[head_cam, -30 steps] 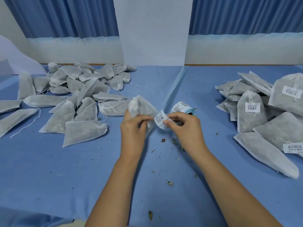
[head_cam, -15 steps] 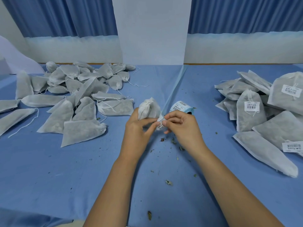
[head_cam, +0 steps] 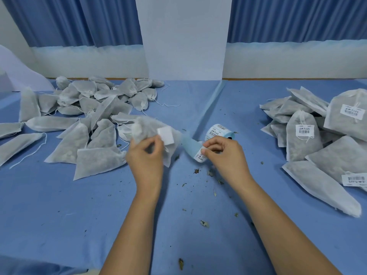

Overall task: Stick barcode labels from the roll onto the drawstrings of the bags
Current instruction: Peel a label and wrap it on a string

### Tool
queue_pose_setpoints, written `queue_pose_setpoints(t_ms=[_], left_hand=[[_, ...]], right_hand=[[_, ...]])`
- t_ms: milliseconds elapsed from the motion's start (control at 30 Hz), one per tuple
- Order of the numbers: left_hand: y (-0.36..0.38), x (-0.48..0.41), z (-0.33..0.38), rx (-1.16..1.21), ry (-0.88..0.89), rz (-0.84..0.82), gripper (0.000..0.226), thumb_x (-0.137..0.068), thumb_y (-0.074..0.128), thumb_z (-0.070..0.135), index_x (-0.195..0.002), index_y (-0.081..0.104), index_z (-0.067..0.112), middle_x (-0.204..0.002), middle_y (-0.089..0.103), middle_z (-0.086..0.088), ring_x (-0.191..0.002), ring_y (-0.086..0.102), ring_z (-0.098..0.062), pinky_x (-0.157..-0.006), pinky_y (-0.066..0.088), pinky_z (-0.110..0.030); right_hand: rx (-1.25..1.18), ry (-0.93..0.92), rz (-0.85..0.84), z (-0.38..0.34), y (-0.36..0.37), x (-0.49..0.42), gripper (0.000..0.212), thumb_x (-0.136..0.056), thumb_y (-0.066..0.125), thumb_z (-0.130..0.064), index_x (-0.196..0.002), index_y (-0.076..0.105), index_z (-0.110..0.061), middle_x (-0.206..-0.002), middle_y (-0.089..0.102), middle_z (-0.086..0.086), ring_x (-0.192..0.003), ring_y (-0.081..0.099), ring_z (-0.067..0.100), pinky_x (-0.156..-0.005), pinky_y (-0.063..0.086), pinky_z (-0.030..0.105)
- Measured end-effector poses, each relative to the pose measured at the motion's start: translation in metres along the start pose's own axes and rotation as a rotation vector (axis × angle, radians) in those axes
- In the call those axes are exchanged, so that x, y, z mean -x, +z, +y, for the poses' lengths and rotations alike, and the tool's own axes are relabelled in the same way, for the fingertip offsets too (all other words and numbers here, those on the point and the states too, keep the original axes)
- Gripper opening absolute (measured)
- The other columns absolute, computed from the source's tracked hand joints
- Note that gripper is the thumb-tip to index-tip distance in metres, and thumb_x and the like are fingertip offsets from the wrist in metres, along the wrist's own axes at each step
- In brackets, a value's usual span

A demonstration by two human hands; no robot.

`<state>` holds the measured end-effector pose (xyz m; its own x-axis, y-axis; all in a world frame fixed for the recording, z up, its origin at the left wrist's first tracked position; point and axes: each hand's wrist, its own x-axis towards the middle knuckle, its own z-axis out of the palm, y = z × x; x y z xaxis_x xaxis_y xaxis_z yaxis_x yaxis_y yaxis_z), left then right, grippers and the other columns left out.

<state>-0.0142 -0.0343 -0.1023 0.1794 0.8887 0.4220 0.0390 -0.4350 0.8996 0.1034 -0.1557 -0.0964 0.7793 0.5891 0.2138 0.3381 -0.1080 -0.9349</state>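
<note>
My left hand [head_cam: 146, 155] grips a grey drawstring bag [head_cam: 148, 129] held above the blue table; a folded white label [head_cam: 165, 135] hangs at its string beside my fingers. My right hand [head_cam: 224, 153] pinches the loose end of the label strip [head_cam: 199, 155], whose blue backing runs back to the label roll [head_cam: 220, 132] lying on the table behind my fingers. The two hands are apart, with a gap between bag and strip.
A heap of unlabelled bags [head_cam: 83, 116] covers the left of the table. Bags with barcode labels [head_cam: 317, 135] are stacked on the right. Dried herb crumbs [head_cam: 204, 223] are scattered between my arms. A white panel [head_cam: 184, 36] stands at the back.
The hands were together folding a label at the bag's string; now they have parted. The left hand carried the labelled bag leftward, and the right hand took hold of the strip's end.
</note>
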Motion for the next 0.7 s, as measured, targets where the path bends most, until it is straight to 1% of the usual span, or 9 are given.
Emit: queue_pose_setpoints(t_ms=[33, 100, 167, 267, 333, 433, 500, 567, 700], left_hand=[[-0.002, -0.003, 0.001, 0.112, -0.111, 0.028, 0.036, -0.088, 0.061, 0.01, -0.055, 0.066, 0.021, -0.054, 0.045, 0.014, -0.056, 0.033, -0.007, -0.053, 0.03, -0.017], [-0.003, -0.003, 0.005, 0.312, -0.249, 0.003, 0.045, -0.092, 0.061, 0.014, -0.047, 0.057, 0.019, -0.047, 0.036, 0.014, -0.052, 0.027, -0.005, -0.049, 0.026, -0.016], [-0.002, -0.001, 0.008, 0.434, -0.273, -0.033, 0.041, -0.094, 0.06, 0.016, -0.054, 0.06, 0.014, -0.054, 0.042, 0.009, -0.055, 0.031, -0.007, -0.053, 0.029, -0.018], [-0.005, -0.002, 0.008, 0.565, -0.295, -0.019, 0.031, -0.096, 0.06, 0.019, -0.065, 0.061, 0.014, -0.065, 0.04, -0.001, -0.06, 0.031, -0.01, -0.058, 0.031, -0.024], [-0.005, -0.004, 0.006, 0.545, -0.274, -0.064, 0.033, -0.094, 0.061, 0.017, -0.062, 0.063, 0.017, -0.059, 0.042, 0.004, -0.055, 0.031, -0.007, -0.056, 0.031, -0.022], [0.0, 0.003, 0.009, 0.311, -0.169, -0.27, 0.042, -0.09, 0.065, 0.009, -0.054, 0.071, 0.029, -0.054, 0.054, 0.017, -0.052, 0.039, 0.003, -0.051, 0.034, -0.011], [0.003, 0.008, 0.012, 0.216, -0.119, -0.416, 0.046, -0.087, 0.066, 0.003, -0.055, 0.073, 0.035, -0.056, 0.061, 0.019, -0.053, 0.045, 0.007, -0.053, 0.036, -0.007], [0.003, 0.009, 0.013, 0.191, -0.086, -0.487, 0.047, -0.086, 0.067, 0.002, -0.057, 0.073, 0.038, -0.059, 0.066, 0.018, -0.056, 0.05, 0.009, -0.056, 0.037, -0.006], [0.001, 0.009, 0.013, 0.196, -0.085, -0.501, 0.04, -0.086, 0.069, 0.008, -0.061, 0.075, 0.038, -0.059, 0.064, 0.018, -0.056, 0.051, 0.007, -0.056, 0.036, -0.005]], right_hand=[[0.073, -0.017, 0.034, 0.002, 0.0, -0.001, 0.021, -0.08, 0.072, -0.008, -0.071, 0.063, -0.025, -0.065, 0.066, -0.012, -0.06, 0.058, -0.002, -0.054, 0.045, 0.013], [0.267, -0.059, 0.046, 0.005, 0.002, 0.0, 0.024, -0.077, 0.074, -0.011, -0.069, 0.06, -0.027, -0.068, 0.06, -0.014, -0.064, 0.055, 0.003, -0.053, 0.042, 0.012], [0.405, -0.088, 0.001, 0.008, 0.004, 0.001, 0.022, -0.077, 0.076, -0.014, -0.07, 0.06, -0.027, -0.066, 0.054, -0.016, -0.063, 0.05, 0.002, -0.051, 0.037, 0.008], [0.407, -0.085, -0.051, 0.008, 0.004, 0.001, 0.015, -0.076, 0.077, -0.019, -0.08, 0.063, -0.021, -0.07, 0.052, -0.018, -0.065, 0.048, -0.005, -0.059, 0.037, 0.003], [0.353, -0.162, 0.033, 0.004, 0.002, 0.001, 0.015, -0.078, 0.075, -0.027, -0.085, 0.063, -0.022, -0.076, 0.054, -0.017, -0.072, 0.05, -0.004, -0.061, 0.038, 0.007], [0.222, -0.332, 0.152, -0.009, -0.001, 0.005, 0.012, -0.085, 0.061, -0.041, -0.085, 0.06, -0.029, -0.071, 0.052, -0.015, -0.067, 0.047, 0.001, -0.06, 0.033, 0.014], [0.073, -0.299, 0.051, -0.012, -0.004, 0.007, 0.016, -0.083, 0.06, -0.042, -0.092, 0.063, -0.029, -0.062, 0.045, -0.013, -0.058, 0.043, 0.005, -0.059, 0.032, 0.015], [0.134, -0.29, -0.035, -0.011, -0.006, 0.005, 0.015, -0.081, 0.069, -0.034, -0.094, 0.067, -0.028, -0.057, 0.038, -0.011, -0.054, 0.037, 0.008, -0.058, 0.033, 0.023], [0.065, -0.256, -0.082, -0.011, -0.011, 0.001, 0.011, -0.081, 0.074, -0.017, -0.075, 0.07, -0.026, -0.05, 0.03, -0.01, -0.051, 0.029, 0.007, -0.054, 0.028, 0.02]])
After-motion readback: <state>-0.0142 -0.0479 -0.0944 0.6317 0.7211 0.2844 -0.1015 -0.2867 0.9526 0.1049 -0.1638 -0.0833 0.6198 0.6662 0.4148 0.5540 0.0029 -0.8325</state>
